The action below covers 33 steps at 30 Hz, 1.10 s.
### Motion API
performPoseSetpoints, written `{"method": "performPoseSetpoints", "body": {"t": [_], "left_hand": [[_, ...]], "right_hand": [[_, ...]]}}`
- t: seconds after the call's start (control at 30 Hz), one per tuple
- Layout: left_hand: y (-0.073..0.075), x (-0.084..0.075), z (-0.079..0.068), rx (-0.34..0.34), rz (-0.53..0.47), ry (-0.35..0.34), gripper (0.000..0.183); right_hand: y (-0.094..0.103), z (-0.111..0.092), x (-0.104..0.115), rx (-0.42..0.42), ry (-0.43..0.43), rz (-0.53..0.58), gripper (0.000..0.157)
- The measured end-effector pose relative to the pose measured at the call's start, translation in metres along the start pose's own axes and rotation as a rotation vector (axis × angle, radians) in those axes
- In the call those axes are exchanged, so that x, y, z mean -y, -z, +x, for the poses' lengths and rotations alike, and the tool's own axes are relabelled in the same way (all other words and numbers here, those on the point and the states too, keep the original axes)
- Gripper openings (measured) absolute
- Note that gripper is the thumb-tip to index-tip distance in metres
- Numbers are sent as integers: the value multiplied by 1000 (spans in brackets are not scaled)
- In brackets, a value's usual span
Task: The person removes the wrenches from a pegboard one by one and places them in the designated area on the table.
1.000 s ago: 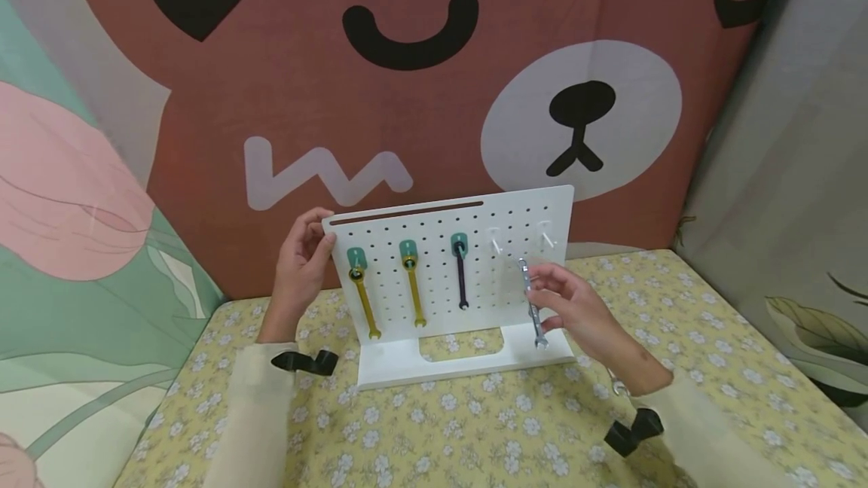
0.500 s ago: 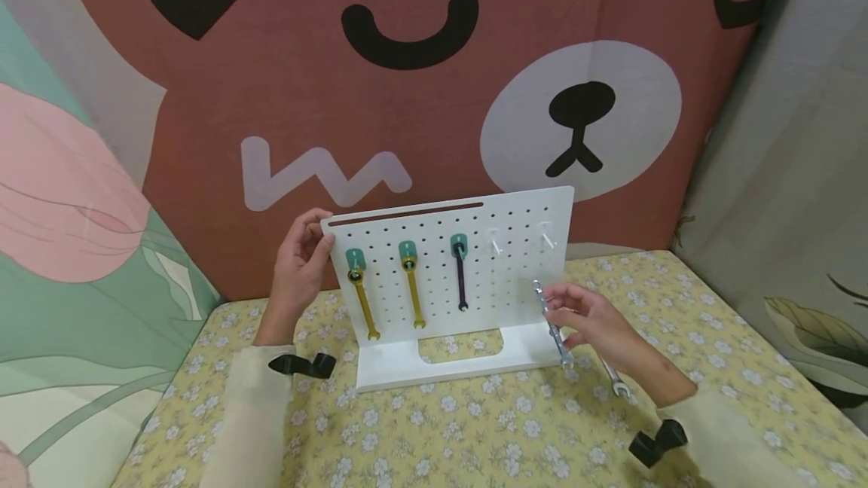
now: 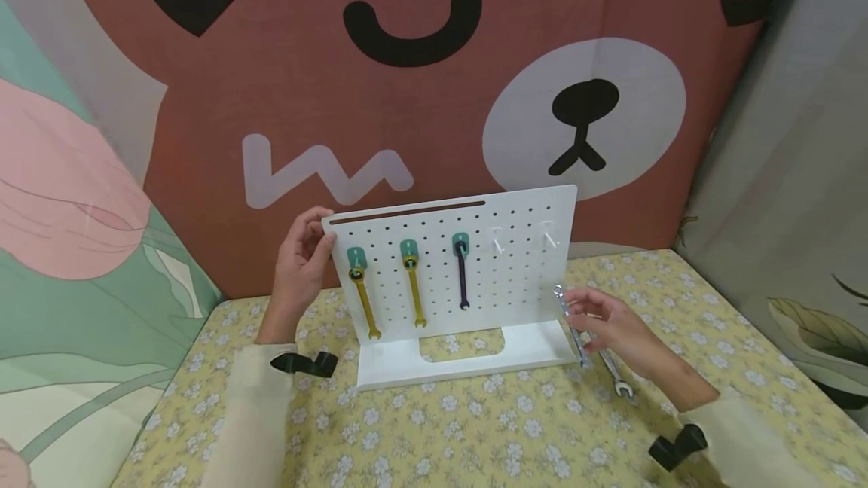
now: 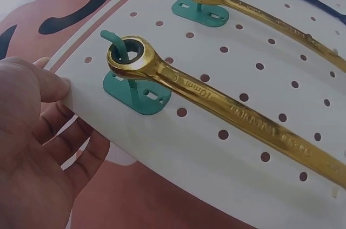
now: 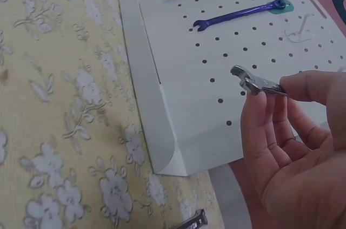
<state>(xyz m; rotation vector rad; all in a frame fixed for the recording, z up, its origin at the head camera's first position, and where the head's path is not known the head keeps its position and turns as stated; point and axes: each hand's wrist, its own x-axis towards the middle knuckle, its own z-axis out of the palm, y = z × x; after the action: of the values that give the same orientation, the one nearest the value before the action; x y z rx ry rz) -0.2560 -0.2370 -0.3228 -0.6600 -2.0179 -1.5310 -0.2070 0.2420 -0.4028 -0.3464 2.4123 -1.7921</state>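
Head view: the left hand [image 3: 301,266] pinches a white pegboard [image 3: 511,292] at its upper left corner; the right hand [image 3: 615,331] pinches a tilted silver wrench [image 3: 573,331] near the board's right edge. Another wrench [image 3: 617,378] lies on the counter [image 3: 461,435]. Left wrist: beside that hand's fingers, a gold wrench [image 4: 227,111] hangs from a green hook [image 4: 120,91]. Right wrist: thumb and fingers press the silver wrench between them; a blue wrench [image 5: 238,16] hangs beyond.
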Motion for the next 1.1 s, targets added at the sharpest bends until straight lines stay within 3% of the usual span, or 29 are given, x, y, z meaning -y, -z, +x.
{"method": "performPoseSetpoints", "body": {"t": [0.4, 0.77, 1.1], "left_hand": [[0, -1, -3, -26, 42, 1, 30], [0, -1, -2, -23, 18, 2, 31], [-2, -2, -1, -24, 23, -9, 31]], "right_hand": [[21, -3, -18, -30, -27, -54, 48], [38, -7, -34, -47, -144, -150, 47], [50, -11, -43, -15, -125, -217, 41]]}}
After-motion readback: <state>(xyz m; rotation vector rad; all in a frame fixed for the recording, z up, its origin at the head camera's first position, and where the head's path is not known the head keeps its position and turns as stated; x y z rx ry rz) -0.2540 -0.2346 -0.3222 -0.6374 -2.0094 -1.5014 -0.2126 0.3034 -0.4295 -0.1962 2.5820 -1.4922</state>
